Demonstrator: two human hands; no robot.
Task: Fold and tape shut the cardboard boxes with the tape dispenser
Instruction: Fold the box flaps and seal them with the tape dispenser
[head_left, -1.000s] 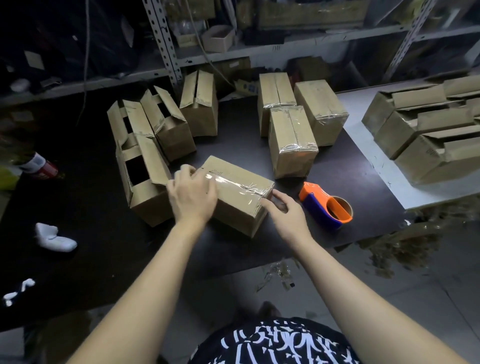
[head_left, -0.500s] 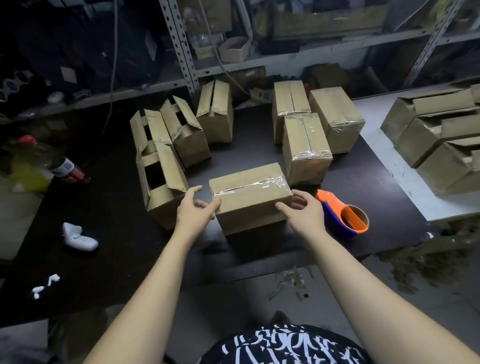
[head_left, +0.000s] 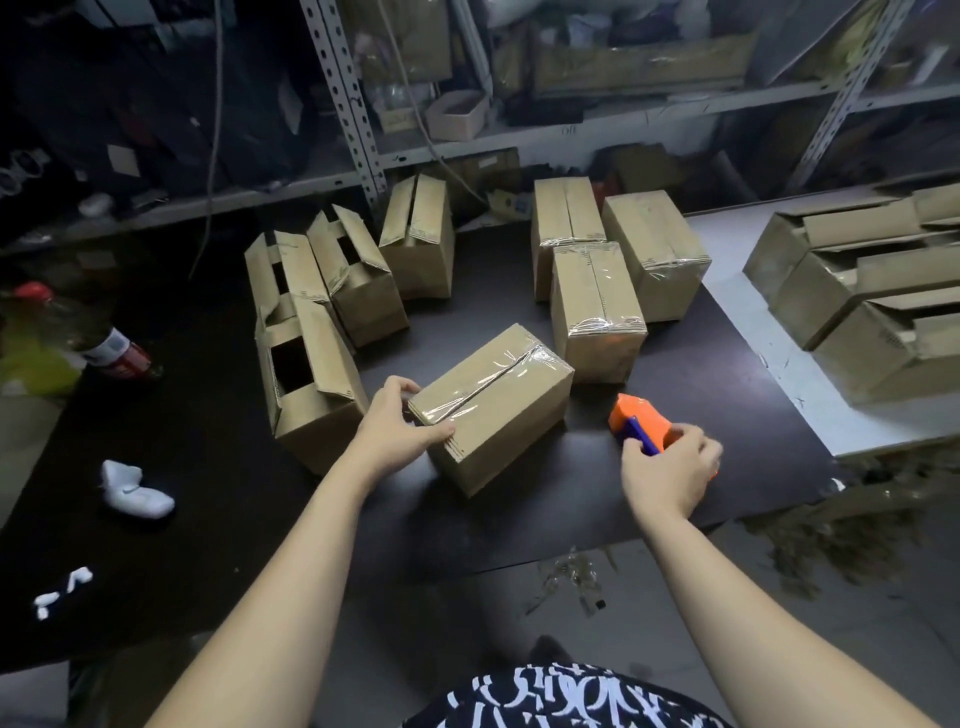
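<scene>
Left grip (head_left: 396, 430) clasps the taped box (head_left: 511, 415) while right grip (head_left: 670, 467) curls round the tape dispenser (head_left: 638, 417).

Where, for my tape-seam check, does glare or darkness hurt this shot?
Head view: glare streaks the tape on the held box and the taped box behind it; the table sinks into shadow on its left side; a bright patch lights it beside the tape dispenser; shelf uprights lean from wide-angle distortion.
</scene>
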